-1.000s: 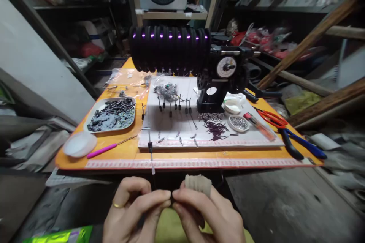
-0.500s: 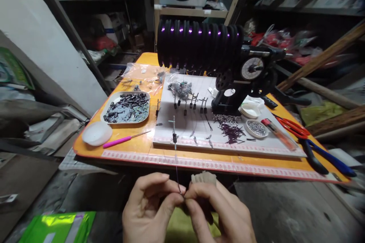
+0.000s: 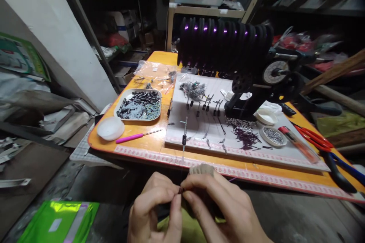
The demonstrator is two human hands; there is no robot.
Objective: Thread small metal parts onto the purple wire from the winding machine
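Observation:
My left hand point(image 3: 156, 207) is closed in a pinch on a thin dark line at the bottom centre. Beside it, my right hand point(image 3: 218, 203) pinches the same line, its fingertips almost touching the left ones. Something tiny and dark shows between the fingertips, too small to name. From there the line rises to a black bead-like piece point(image 3: 184, 140) with pale tubes, hanging over the front edge of the white board point(image 3: 196, 138). A ribbed greyish covering is on a finger of my right hand.
On the orange table point(image 3: 142, 142) are a tray of black parts point(image 3: 116, 111), a pink-handled needle tool point(image 3: 129, 138), a black spool machine point(image 3: 242, 104), a dish of metal bits point(image 3: 273, 136), and red-handled point(image 3: 313, 136) and blue-handled tools. A green packet point(image 3: 57, 222) lies lower left.
The view has shifted, so the table and machine appear further right. My fingertips have changed their pinch around the line, and the left fingers are more curled.

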